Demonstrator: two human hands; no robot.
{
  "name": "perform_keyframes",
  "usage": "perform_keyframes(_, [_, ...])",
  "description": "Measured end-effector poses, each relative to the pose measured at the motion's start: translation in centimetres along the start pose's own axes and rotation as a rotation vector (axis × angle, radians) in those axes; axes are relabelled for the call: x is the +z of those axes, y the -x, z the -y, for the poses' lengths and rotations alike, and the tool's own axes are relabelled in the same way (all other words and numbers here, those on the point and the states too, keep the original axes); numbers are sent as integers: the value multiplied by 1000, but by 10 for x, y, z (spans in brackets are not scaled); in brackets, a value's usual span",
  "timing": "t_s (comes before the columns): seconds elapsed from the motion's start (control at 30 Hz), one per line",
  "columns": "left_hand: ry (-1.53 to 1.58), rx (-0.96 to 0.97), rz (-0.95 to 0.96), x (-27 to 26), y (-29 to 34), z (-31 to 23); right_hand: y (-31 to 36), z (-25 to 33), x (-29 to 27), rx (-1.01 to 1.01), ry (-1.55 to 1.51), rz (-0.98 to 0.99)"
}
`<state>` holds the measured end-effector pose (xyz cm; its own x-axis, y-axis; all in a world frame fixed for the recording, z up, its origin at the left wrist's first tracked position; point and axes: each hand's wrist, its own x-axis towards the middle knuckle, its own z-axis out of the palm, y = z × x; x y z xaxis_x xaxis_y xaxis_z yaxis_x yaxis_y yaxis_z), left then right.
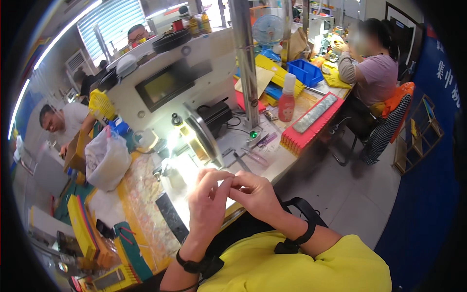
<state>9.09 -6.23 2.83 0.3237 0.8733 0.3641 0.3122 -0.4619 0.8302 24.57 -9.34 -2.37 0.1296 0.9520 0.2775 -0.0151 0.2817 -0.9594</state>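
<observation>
The left hand [207, 207] and the right hand [260, 194] are held up at the near edge of the bench [275, 164], before a brightly lit wheel [195, 144]. The thumbs and fingers are set narrow, and their tips are met between the two hands; whether they are fully closed, and on what, cannot be told, since anything small there is hidden at that meeting spot. A dark bar [171, 216] is seen beside the left hand; to the right, a pink bottle [286, 106] and a red block [304, 134] are placed on the bench
</observation>
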Motion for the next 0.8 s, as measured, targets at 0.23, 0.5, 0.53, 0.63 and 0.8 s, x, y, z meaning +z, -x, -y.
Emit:
perform_keyframes(0.23, [-77, 130, 110, -20, 25, 18, 11, 67, -20, -583, 646, 4])
perform_keyframes(0.5, [-25, -89, 196, -50, 35, 6, -25, 47, -44, -451, 578, 470])
perform_keyframes(0.53, [-10, -84, 147, -55, 33, 6, -31, 46, -52, -446, 574, 476])
perform_keyframes(0.63, [40, -95, -3, -60, 24, 16, -74, 38, -67, -287, 497, -21])
perform_keyframes(0.8, [-330, -17, -164, -34, -15, 31, -138, 32, -40, -100, 434, 94])
